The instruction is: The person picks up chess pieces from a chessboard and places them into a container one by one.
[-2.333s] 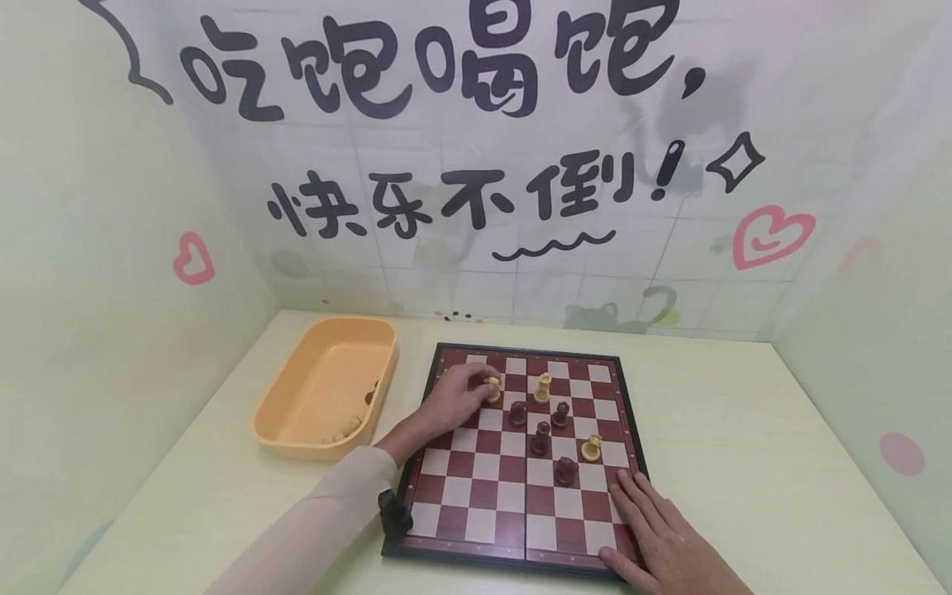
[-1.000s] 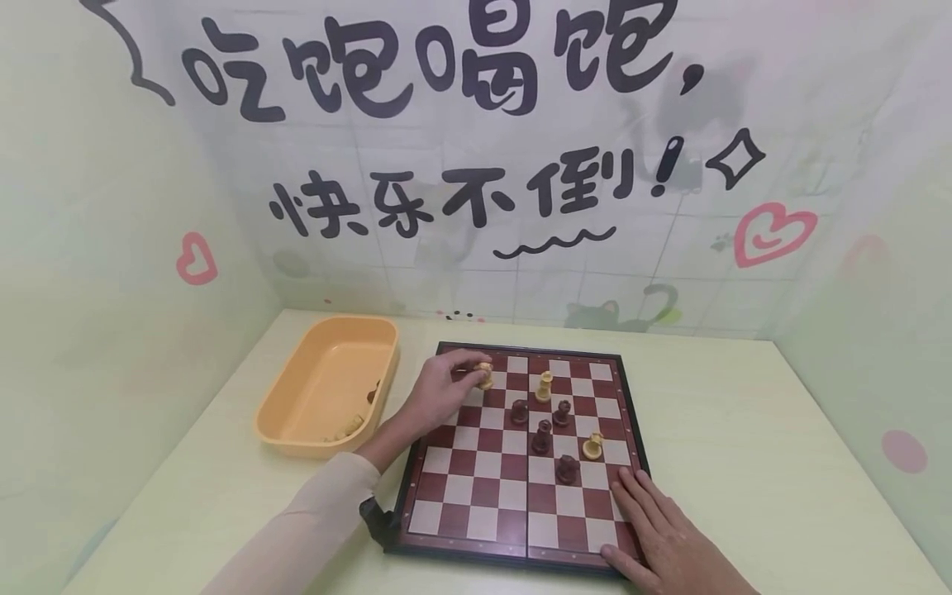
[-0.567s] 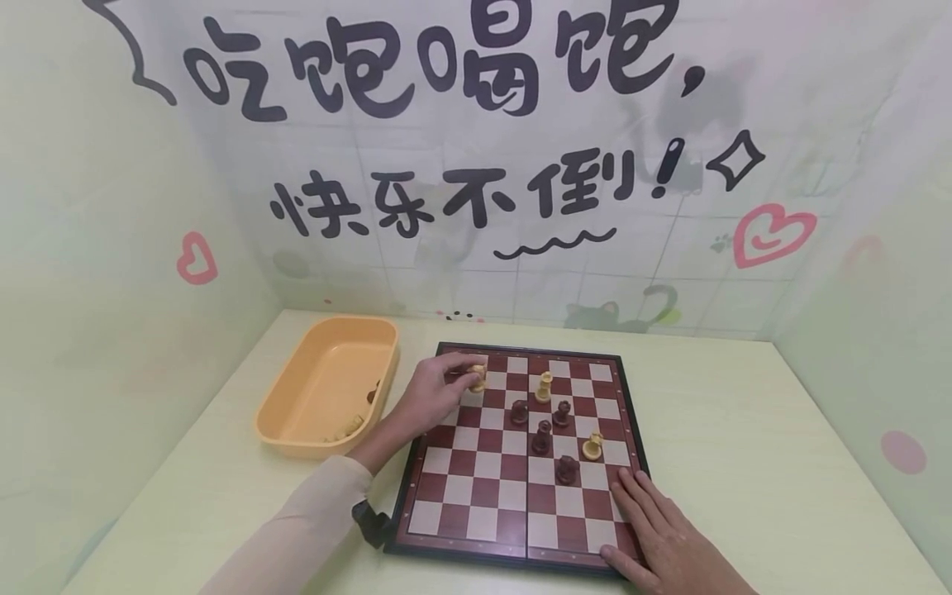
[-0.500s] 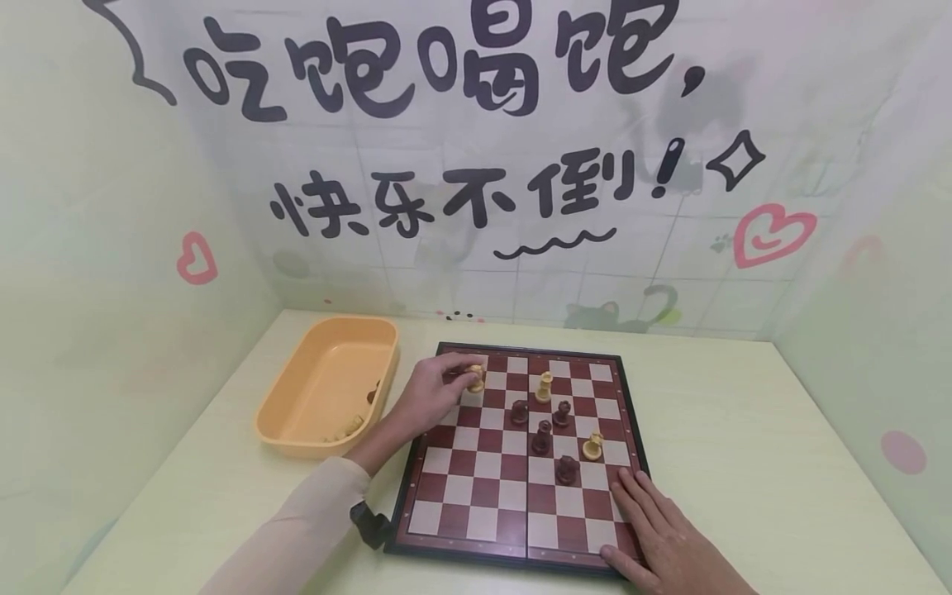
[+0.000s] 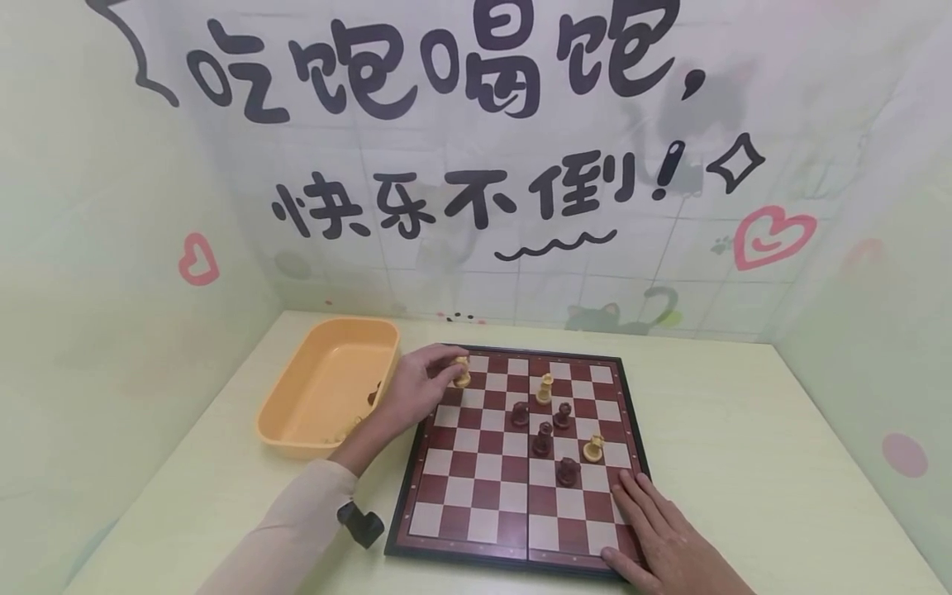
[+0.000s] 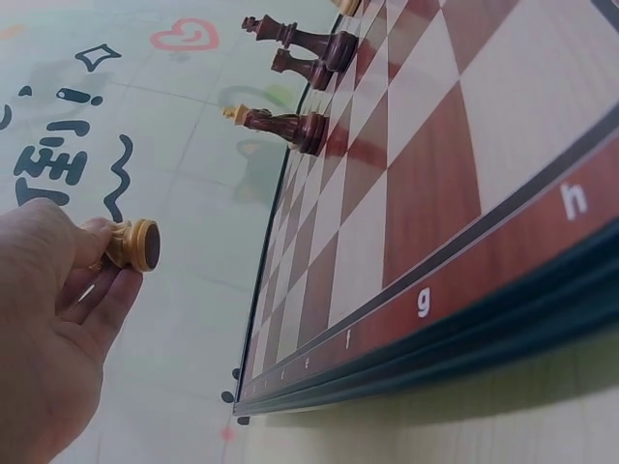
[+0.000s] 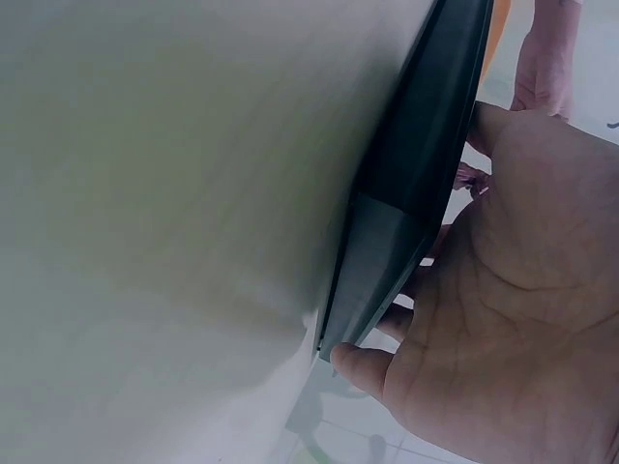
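My left hand (image 5: 414, 387) pinches a cream chess piece (image 5: 462, 373) over the far left corner of the chessboard (image 5: 483, 519). From the left wrist, the piece's round base (image 6: 147, 246) shows clear of the board, between thumb and fingers. My right hand (image 5: 665, 537) rests on the board's near right edge; its fingers lie extended on top. Several dark and cream pieces stand right of centre, among them a dark piece (image 5: 568, 471) nearest me and a cream piece (image 5: 545, 388) farther back.
An orange tray (image 5: 269, 420) stands left of the board, with a few pieces inside, partly hidden by my left forearm. A black device (image 5: 360, 525) hangs at my left sleeve. Printed sheets (image 5: 476, 281) enclose the table at the back and sides.
Pinching the cream chess piece, my left hand has moved left and away from me, from beside the other pieces to the far left corner. The right hand has stayed in place.
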The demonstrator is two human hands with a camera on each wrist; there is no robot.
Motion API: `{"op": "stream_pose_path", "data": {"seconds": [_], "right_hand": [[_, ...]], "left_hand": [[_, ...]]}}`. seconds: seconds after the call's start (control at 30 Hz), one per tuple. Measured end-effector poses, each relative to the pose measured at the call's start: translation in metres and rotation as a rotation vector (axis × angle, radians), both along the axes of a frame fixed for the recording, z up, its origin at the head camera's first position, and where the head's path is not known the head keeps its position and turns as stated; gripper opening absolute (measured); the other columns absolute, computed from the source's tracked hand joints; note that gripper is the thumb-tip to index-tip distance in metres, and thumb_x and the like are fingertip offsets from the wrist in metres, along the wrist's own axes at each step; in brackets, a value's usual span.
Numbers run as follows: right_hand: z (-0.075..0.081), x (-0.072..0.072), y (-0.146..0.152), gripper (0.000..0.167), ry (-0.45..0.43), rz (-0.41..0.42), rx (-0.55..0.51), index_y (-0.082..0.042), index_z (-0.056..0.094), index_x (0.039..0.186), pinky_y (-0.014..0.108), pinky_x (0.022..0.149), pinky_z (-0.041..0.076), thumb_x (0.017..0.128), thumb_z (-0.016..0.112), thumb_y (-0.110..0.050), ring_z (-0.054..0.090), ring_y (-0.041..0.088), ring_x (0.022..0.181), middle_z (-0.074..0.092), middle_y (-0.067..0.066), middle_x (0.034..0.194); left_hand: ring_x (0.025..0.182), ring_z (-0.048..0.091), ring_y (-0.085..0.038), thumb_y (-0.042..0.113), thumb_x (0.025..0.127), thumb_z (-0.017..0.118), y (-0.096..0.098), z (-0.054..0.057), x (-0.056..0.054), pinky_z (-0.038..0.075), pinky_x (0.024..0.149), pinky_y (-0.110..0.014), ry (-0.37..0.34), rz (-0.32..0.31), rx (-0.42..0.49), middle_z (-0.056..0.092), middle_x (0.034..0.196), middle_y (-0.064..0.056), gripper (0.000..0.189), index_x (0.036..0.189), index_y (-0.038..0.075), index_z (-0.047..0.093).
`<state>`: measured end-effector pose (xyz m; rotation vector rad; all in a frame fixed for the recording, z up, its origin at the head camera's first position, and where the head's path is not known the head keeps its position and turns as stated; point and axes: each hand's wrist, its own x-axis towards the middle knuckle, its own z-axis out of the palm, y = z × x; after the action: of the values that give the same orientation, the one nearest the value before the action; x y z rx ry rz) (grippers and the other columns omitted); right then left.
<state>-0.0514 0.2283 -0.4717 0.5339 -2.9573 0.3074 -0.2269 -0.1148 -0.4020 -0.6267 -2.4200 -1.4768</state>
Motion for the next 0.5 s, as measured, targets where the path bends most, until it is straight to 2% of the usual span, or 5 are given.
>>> {"op": "stream_pose_path", "data": {"seconds": [0.3,0.5], "right_hand": [[-0.001,0.001,-0.001,0.082,-0.003,-0.005,-0.009,-0.001,0.053,0.145,0.050,0.107,0.045,0.093,0.060,-0.064,0.037,0.032,0.142,0.045,0.014,0.154],[0.000,0.000,0.000,0.083,-0.024,-0.006,-0.005,-0.002,0.052,0.146,0.050,0.108,0.043,0.093,0.059,-0.065,0.036,0.032,0.143,0.043,0.014,0.155]], "left_hand": [[0.091,0.070,-0.021,-0.002,0.093,0.072,-0.010,0.002,-0.001,0.060,0.081,-0.028,0.016,-0.020,0.011,0.071,0.101,-0.007,0.020,0.113,0.000,0.074],[0.088,0.072,-0.020,-0.003,0.093,0.072,-0.019,0.005,0.000,0.061,0.078,-0.030,0.006,-0.015,0.029,0.072,0.101,-0.007,0.019,0.112,0.002,0.075]]}}
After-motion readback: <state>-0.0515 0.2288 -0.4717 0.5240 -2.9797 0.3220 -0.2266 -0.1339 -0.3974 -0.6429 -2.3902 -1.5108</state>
